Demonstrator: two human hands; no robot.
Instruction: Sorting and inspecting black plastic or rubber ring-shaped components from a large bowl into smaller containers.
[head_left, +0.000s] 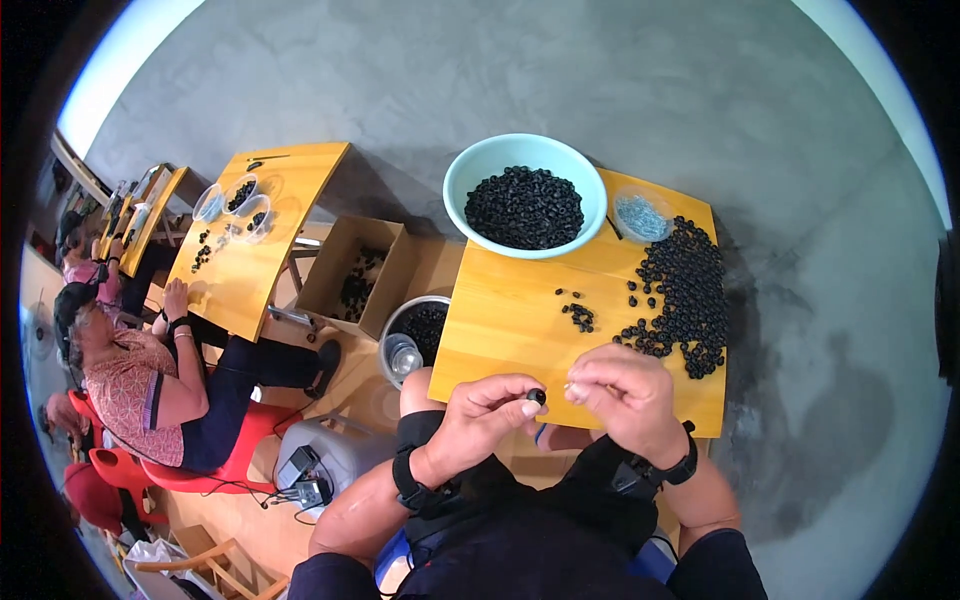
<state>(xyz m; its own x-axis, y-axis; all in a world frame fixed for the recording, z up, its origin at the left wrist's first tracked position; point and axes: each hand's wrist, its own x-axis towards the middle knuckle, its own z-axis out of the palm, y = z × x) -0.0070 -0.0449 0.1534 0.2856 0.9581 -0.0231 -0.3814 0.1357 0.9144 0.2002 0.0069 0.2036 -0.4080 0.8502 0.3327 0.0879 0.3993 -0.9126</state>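
Between thumb and forefinger of my left hand point(490, 415) is a small round black part point(537, 396). Close by on its right, my right hand point(628, 395) is pinched, its fingertips on something tiny and pale that I cannot make out. Both hands hover over the near edge of the wooden table point(500, 330). Beyond them lies a small group of black parts point(578, 318). A large spread of the same black parts point(685, 290) covers the table's right side. At the back stands a clear tub point(642, 216) of small, pale, shiny pieces.
A light-blue basin point(470, 225) full of black parts stands at the table's far left. On the floor to the left are a cardboard box point(380, 250) and a metal bowl point(440, 300). Further left, a seated person point(150, 385) works at another table point(285, 200). A wall rises behind.
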